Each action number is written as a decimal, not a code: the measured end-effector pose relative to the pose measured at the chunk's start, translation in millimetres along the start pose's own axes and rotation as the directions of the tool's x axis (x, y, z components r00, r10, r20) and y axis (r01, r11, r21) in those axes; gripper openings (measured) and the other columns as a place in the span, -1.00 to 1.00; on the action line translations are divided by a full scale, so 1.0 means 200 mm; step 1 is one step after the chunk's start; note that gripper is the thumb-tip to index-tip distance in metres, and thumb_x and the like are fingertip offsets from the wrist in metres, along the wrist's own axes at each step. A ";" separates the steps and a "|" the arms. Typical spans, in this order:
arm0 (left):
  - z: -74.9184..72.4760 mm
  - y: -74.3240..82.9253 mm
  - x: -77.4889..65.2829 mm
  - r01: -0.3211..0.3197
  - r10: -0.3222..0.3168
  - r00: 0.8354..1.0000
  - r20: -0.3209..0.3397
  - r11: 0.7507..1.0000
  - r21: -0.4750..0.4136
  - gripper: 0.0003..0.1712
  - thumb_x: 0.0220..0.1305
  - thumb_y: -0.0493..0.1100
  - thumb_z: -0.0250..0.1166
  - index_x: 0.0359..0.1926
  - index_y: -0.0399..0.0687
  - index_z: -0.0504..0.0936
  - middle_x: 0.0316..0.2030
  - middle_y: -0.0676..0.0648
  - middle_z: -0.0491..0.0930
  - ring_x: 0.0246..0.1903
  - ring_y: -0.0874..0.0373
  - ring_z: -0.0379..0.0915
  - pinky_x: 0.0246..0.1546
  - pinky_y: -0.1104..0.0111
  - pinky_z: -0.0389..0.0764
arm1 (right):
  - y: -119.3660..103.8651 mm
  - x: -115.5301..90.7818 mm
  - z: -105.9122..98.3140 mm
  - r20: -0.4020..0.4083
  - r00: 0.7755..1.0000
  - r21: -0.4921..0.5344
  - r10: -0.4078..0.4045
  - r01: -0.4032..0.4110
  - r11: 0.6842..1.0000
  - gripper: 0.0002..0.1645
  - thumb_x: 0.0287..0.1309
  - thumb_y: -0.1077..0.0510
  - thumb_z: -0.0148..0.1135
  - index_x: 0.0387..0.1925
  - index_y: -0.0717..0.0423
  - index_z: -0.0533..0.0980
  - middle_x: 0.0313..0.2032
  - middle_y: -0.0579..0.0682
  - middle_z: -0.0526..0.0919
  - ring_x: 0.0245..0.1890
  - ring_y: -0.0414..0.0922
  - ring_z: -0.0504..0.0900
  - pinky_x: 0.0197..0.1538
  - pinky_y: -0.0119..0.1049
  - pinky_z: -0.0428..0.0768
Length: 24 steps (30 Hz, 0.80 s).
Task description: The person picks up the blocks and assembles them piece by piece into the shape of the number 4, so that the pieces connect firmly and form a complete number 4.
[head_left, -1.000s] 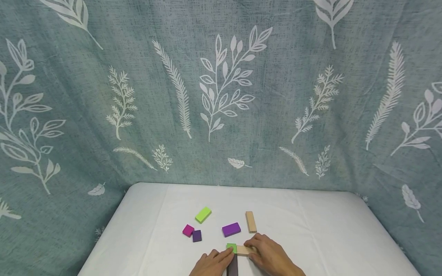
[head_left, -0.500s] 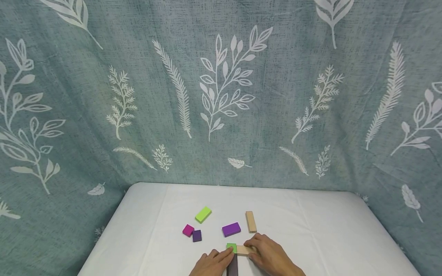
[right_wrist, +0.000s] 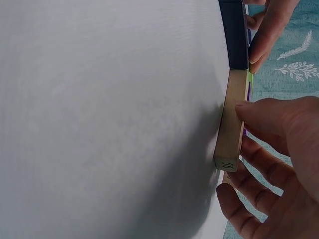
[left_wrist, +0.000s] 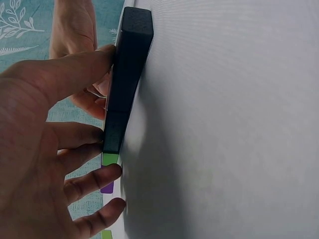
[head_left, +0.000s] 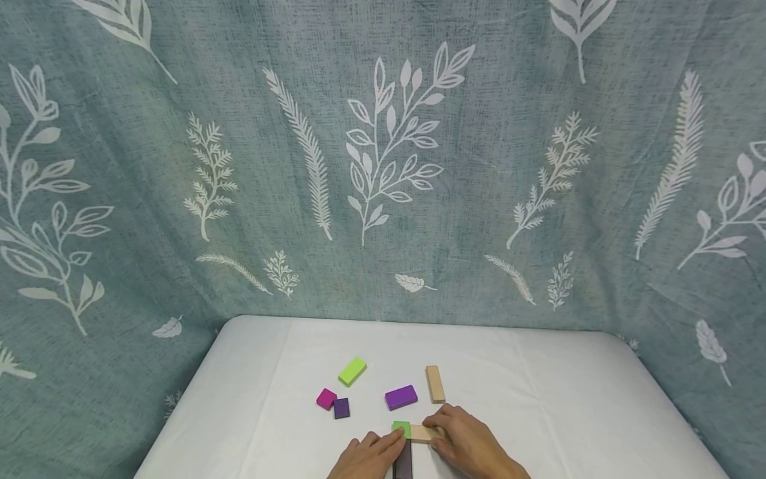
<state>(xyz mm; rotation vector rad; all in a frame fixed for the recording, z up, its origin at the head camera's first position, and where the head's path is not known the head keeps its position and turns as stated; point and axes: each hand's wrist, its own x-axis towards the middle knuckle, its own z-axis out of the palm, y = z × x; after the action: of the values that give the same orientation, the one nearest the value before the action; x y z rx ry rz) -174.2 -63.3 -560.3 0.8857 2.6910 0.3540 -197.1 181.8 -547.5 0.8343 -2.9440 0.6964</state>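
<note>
My left hand (head_left: 369, 456) lies over a long dark block (head_left: 403, 461), its fingertips resting along the block and on the green block (head_left: 401, 429) at its far end. In the left wrist view, the thumb touches the dark block's upper edge, and the other fingers are fairly straight. A plain wooden block (head_left: 422, 434) extends rightward from the green one. My right hand (head_left: 469, 442) pinches that wooden block between thumb and fingers near its right end. Its end face shows a small printed mark in the right wrist view. The dark block's near end is cut off in the head view.
Farther back on the white table (head_left: 556, 399) lie a lime block (head_left: 352, 372), a purple block (head_left: 401, 397) and another wooden block (head_left: 435, 384). To the left, a magenta block (head_left: 326, 398) touches a dark purple block (head_left: 341, 408). A leaf-patterned curtain (head_left: 383, 166) hangs behind the table.
</note>
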 end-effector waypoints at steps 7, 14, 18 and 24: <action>0.00 0.00 -0.01 -0.011 0.011 1.000 -0.013 1.000 -0.007 0.02 0.16 0.59 0.16 0.50 0.16 0.34 0.47 0.27 0.21 0.09 0.28 0.32 -0.09 0.22 0.49 | 0.00 0.00 0.00 0.008 1.000 -0.015 0.001 -0.001 1.000 -0.74 0.17 0.11 0.46 -0.08 0.00 0.71 -0.22 -0.26 0.58 -0.28 -0.39 0.48 -0.25 -0.32 0.58; 0.01 0.00 -0.01 -0.019 0.018 0.999 -0.042 1.000 -0.009 0.03 0.15 0.58 0.17 0.49 0.14 0.35 0.47 0.26 0.22 0.07 0.28 0.32 -0.12 0.21 0.48 | 0.00 0.00 0.00 0.002 1.000 -0.024 -0.011 0.011 1.000 -0.74 0.18 0.09 0.45 -0.08 0.00 0.70 -0.20 -0.25 0.60 -0.24 -0.36 0.51 -0.21 -0.29 0.60; 0.00 -0.01 -0.02 -0.019 0.018 0.999 -0.043 1.000 -0.013 0.03 0.14 0.58 0.19 0.49 0.14 0.36 0.47 0.25 0.22 0.07 0.28 0.32 -0.12 0.21 0.47 | 0.00 0.00 0.00 -0.002 1.000 -0.030 -0.013 0.013 0.999 -0.74 0.18 0.09 0.45 -0.09 -0.01 0.70 -0.19 -0.25 0.61 -0.23 -0.35 0.52 -0.18 -0.27 0.61; 0.00 -0.01 -0.01 -0.012 0.011 1.000 -0.028 1.000 -0.018 0.04 0.13 0.58 0.20 0.49 0.15 0.34 0.47 0.26 0.21 0.08 0.29 0.32 -0.10 0.20 0.48 | 0.00 0.00 0.00 -0.002 1.000 -0.031 -0.010 0.010 0.999 -0.75 0.18 0.09 0.45 -0.09 -0.01 0.70 -0.19 -0.25 0.62 -0.22 -0.35 0.53 -0.17 -0.25 0.61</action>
<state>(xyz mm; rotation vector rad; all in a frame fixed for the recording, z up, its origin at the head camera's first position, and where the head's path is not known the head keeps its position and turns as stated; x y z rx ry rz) -172.6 -65.5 -560.9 0.8981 2.7043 0.3954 -197.6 181.5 -547.5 0.8450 -2.9389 0.6485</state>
